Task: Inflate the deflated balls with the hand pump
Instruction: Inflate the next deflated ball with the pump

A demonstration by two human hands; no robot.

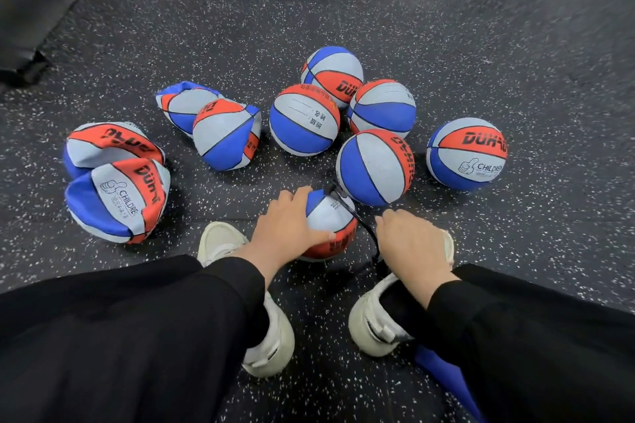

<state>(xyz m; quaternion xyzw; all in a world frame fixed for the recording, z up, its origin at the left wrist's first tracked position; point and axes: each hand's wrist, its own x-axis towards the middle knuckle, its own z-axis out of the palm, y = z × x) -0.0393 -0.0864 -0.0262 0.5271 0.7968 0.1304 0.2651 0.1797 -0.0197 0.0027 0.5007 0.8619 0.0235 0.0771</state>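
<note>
A red, blue and grey ball [331,223] rests on the floor between my feet. My left hand [287,228] lies on its left side and holds it. A black pump hose [357,220] runs from the ball's top down to my right hand [412,244], which is closed over the pump; the pump body is hidden under the hand. Several deflated, crumpled balls lie to the left, among them one [118,201] marked CHILDREN and another [225,139]. Several round, inflated balls stand behind and to the right, such as one [376,166] touching the held ball.
The floor is dark speckled rubber [515,45]. My white shoes [271,336] [378,323] flank the held ball. A blue object [443,367] pokes out under my right leg. A dark mat or bench [31,10] sits at the far left.
</note>
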